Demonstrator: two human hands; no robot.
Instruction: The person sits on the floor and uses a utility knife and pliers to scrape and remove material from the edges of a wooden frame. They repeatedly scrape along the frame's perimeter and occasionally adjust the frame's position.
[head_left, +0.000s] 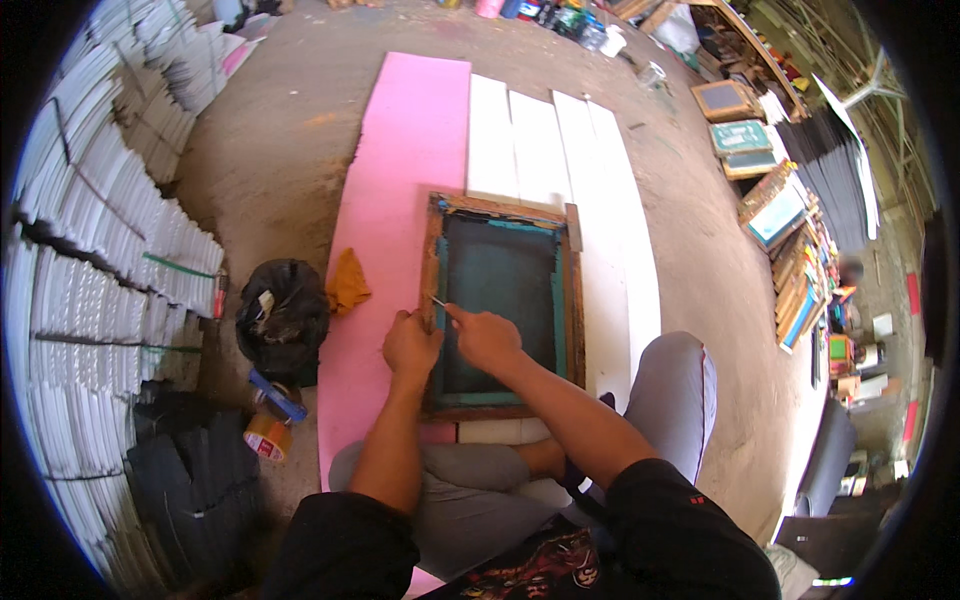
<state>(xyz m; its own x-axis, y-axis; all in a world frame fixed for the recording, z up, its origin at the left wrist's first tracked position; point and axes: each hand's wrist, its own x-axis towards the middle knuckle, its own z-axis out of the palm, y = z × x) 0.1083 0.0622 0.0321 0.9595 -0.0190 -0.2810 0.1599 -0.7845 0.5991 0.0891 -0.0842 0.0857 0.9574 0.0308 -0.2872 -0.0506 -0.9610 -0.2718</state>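
Note:
A wooden screen-printing frame (576, 330) with dark mesh (500, 300) and teal edging lies in front of me. My left hand (412, 343) is closed on the frame's left rail, near its middle. Just to the right of it, my right hand (485, 338) is closed around a small tool whose handle the fingers hide. Only the tool's thin, pale metal tip (437, 300) shows, pointing at the left rail. Whether the tip touches the wood I cannot tell.
Beneath the frame lie a pink sheet (410, 130) and white boards (540, 150). To the left are an orange cloth (347, 282), a black bag (283, 320), a tape dispenser (270, 430) and tall stacks of white sheets (90, 300). More frames (775, 215) are piled at the right.

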